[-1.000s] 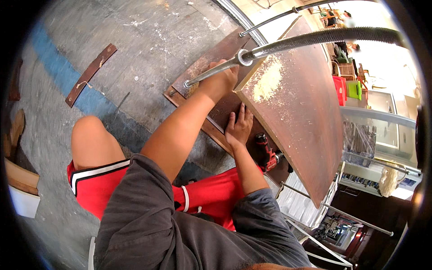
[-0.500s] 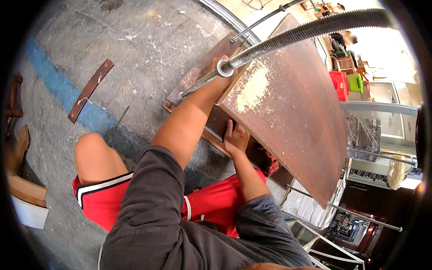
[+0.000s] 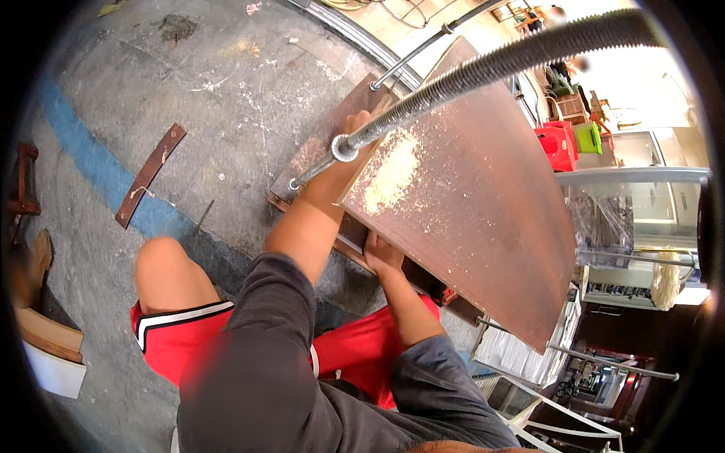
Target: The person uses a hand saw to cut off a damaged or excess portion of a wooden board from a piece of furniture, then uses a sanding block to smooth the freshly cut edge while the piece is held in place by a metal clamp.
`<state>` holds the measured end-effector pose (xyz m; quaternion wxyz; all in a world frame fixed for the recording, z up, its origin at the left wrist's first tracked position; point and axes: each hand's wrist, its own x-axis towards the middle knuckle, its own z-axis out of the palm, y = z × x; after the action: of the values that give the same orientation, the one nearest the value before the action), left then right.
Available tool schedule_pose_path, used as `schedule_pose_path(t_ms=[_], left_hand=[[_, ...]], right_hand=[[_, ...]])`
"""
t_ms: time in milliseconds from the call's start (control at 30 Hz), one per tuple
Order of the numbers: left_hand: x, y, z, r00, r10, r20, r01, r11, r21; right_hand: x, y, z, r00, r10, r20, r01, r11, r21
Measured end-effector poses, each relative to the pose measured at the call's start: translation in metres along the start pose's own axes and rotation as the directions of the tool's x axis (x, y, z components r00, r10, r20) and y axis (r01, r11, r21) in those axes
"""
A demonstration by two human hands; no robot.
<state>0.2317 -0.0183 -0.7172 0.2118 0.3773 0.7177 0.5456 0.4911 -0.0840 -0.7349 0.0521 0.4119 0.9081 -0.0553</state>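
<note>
Where the brown board (image 3: 468,204) tilts up on its edge, its flat face is dull and scuffed, with a pale patch of sawdust near the upper corner; a long threaded steel rod (image 3: 483,72) runs across the top of it, ending at a round washer and nut (image 3: 343,147), and a thinner smooth rod (image 3: 423,49) lies behind. The left hand (image 3: 355,132) reaches up to the washer end of the rod at the board's corner, the fingers mostly hidden behind the steel, so I cannot tell whether they grip it; the right hand (image 3: 381,253) presses against the board's lower edge, fingers curled loosely over it. More flat brown boards (image 3: 317,155) lie stacked on the floor beneath.

Compared with half a second ago, the board fills more of the view and the threaded rod sits higher and nearer the camera; the left hand has stayed at the washer and the right hand at the lower edge.

The concrete floor (image 3: 226,90) is grey, stained and rough, crossed by a faded blue painted stripe (image 3: 106,174); a narrow strip of wood (image 3: 149,175) lies on it, well apart from the boards. At the right stand a red plastic stool (image 3: 557,147) and a green one (image 3: 587,136); the person wears red shorts (image 3: 355,355) and a grey shirt.
</note>
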Motion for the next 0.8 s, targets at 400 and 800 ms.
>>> schedule_pose_path(t_ms=[400, 800], left_hand=[[-0.037, -0.024, 0.012, 0.830, 0.517, -0.212, -0.326, 0.757, 0.567], [-0.079, 0.015, -0.018, 0.993, 0.111, -0.045, -0.115, 0.988, -0.099]], right_hand=[[-0.002, 0.002, 0.010, 0.994, 0.016, -0.112, -0.016, 1.000, 0.006], [-0.008, 0.007, 0.008, 0.993, -0.003, -0.119, 0.002, 1.000, -0.007]])
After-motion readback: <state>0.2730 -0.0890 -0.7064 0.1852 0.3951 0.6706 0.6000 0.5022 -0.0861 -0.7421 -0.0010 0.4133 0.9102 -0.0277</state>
